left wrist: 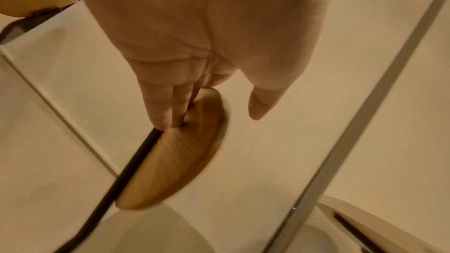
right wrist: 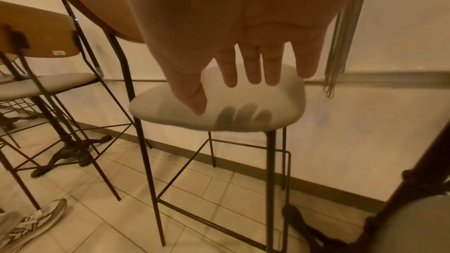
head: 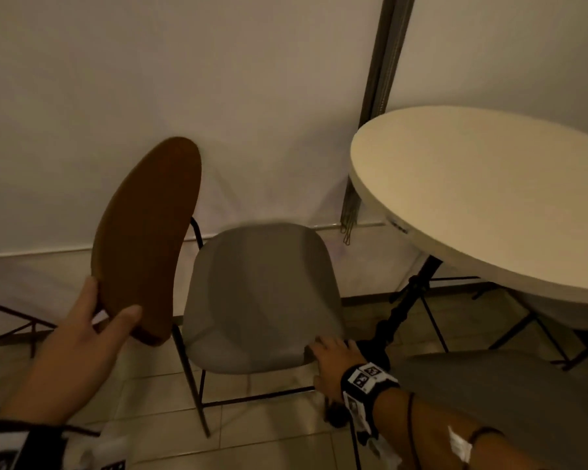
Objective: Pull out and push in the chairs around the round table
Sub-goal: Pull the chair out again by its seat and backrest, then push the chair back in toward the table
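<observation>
A tall chair with a brown oval wooden backrest (head: pixel 146 232) and a grey padded seat (head: pixel 258 293) stands left of the round cream table (head: pixel 489 198), its seat clear of the table's edge. My left hand (head: pixel 112 300) is at the backrest's near end. In the left wrist view its straight fingers (left wrist: pixel 168 111) lie against the rear face of the backrest (left wrist: pixel 175 161) and the thumb stands off it. My right hand (head: pixel 330 354) is at the seat's near right corner. Seen from the right wrist, its fingers (right wrist: pixel 253 68) are spread straight just above the seat (right wrist: pixel 155 107), casting a shadow on it.
A white wall runs close behind the chair, with blind cords (head: pixel 350 212) hanging by a grey post. The table's black pedestal (head: pixel 404 310) stands right of the seat. Another grey seat (head: pixel 506 385) sits at lower right. A second chair (right wrist: pixel 41 32) and my shoe (right wrist: pixel 31 222) are left.
</observation>
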